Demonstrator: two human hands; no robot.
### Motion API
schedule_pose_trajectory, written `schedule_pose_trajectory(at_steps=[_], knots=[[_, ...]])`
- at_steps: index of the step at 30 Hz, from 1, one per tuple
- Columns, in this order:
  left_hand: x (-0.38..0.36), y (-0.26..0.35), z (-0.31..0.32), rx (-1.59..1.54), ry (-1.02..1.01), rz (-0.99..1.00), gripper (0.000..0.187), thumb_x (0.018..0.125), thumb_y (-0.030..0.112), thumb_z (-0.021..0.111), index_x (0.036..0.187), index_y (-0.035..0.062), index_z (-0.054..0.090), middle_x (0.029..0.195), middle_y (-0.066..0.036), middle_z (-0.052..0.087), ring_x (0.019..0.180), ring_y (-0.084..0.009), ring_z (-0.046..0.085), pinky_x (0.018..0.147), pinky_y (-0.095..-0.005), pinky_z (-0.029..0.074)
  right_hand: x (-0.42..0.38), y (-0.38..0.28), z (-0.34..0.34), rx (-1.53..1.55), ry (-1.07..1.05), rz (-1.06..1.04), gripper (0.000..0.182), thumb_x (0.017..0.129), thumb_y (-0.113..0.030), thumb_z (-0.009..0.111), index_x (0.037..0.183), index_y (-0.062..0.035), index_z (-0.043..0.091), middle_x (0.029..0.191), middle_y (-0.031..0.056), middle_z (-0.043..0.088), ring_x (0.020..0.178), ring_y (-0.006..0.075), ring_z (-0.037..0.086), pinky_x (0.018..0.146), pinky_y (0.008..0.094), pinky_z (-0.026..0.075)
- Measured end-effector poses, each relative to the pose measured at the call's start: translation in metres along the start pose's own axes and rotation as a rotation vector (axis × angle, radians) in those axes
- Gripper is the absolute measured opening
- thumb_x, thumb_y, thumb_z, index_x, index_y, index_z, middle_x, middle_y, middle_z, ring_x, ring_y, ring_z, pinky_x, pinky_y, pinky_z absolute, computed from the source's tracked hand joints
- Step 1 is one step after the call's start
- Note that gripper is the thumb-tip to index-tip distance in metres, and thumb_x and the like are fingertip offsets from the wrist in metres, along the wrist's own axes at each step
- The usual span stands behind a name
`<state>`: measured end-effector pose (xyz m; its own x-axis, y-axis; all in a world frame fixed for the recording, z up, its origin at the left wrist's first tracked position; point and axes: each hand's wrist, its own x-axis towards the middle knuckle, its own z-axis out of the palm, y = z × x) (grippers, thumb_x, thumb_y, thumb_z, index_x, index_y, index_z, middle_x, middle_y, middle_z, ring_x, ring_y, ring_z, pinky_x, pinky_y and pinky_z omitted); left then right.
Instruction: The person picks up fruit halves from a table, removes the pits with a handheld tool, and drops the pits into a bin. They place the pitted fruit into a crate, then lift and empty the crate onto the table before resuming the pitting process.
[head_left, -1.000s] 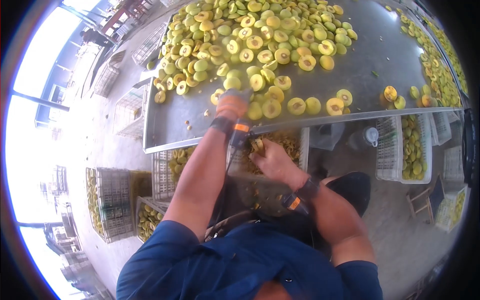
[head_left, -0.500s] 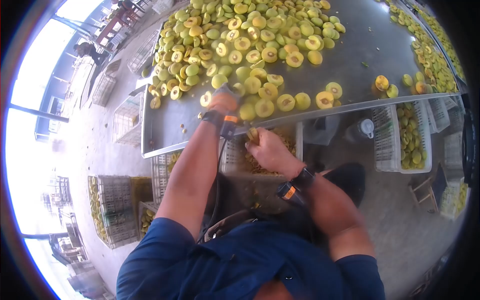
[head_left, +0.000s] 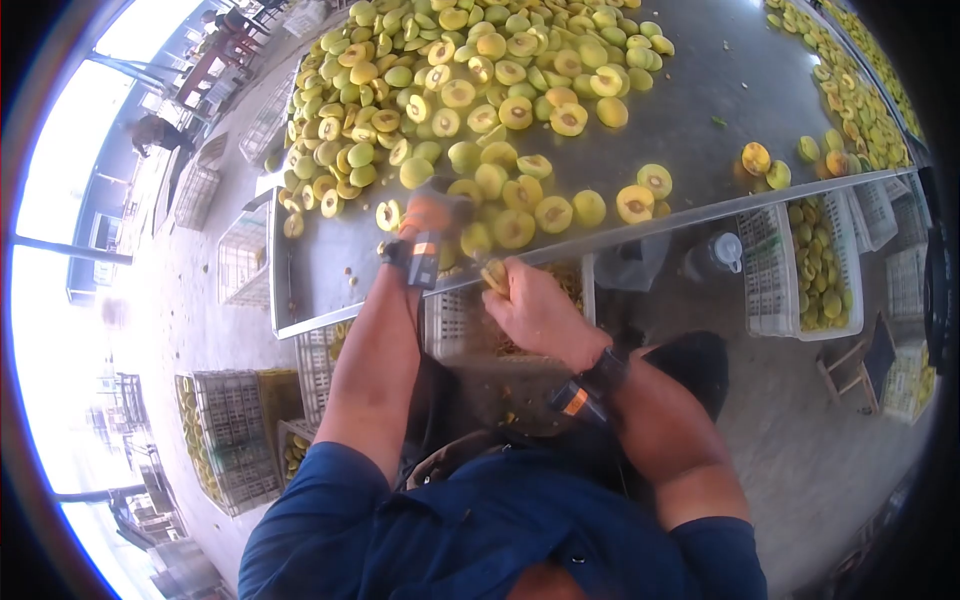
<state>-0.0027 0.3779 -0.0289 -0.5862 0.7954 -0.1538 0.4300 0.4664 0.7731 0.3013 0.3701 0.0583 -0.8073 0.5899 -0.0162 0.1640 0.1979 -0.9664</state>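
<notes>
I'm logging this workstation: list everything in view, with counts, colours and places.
Table: one, grey metal, ahead.
Fruit halves: many, yellow-green, on table.
Crates: several, whitish, under and around table.
Lidded container: one, pale, below table edge.
Wooden frame: one, brown, floor right.
Bending person: one, dark clothing, upper left.
Fruit piece: one, yellowish, in right hand.
Wrist devices: two, black-orange, both wrists.
Shirt: one, dark blue, bottom.
Left hand: one, orange-grey covering, at fruit halves.
Right hand: one, bare, near table edge.
</notes>
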Motion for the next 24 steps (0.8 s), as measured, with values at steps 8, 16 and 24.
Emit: schedule_pose_trajectory(at_steps=[8,16,24], knots=[[-0.137,0.115,-0.008,-0.288,0.026,-0.028,0.045,0.084,0.013,0.082,0.124,0.0010,0.068,0.093,-0.010,0.075,0.068,-0.0175,0.070,0.060,-0.0327,0.057,0.006,-0.006,-0.013,-0.100,0.099,-0.017,0.030,0.097,-0.014,0.061,0.112,0.0110,0.058,0.089,0.0360,0.069,0.089,0.0551,0.067,0.078,0.0563,0.053],[-0.180,0.094,0.003,0.022,0.153,0.633,0.022,0.092,0.008,0.075,0.112,-0.0021,0.075,0.097,-0.009,0.074,0.077,-0.0175,0.068,0.068,-0.0315,0.056,-0.010,-0.006,-0.015,-0.046,-0.100,-0.141,0.021,0.086,-0.010,0.062,0.087,0.0113,0.067,0.084,0.0365,0.068,0.087,0.0503,0.071,0.076,0.0572,0.055],[-0.197,0.100,0.007,-0.320,0.297,0.202,0.029,0.085,0.003,0.082,0.112,-0.0021,0.074,0.102,-0.011,0.077,0.084,-0.0165,0.071,0.072,-0.0307,0.057,-0.005,0.021,0.017,0.106,0.016,-0.284,0.017,0.096,-0.011,0.064,0.107,0.0025,0.066,0.091,0.0275,0.070,0.085,0.0486,0.068,0.075,0.0510,0.053]])
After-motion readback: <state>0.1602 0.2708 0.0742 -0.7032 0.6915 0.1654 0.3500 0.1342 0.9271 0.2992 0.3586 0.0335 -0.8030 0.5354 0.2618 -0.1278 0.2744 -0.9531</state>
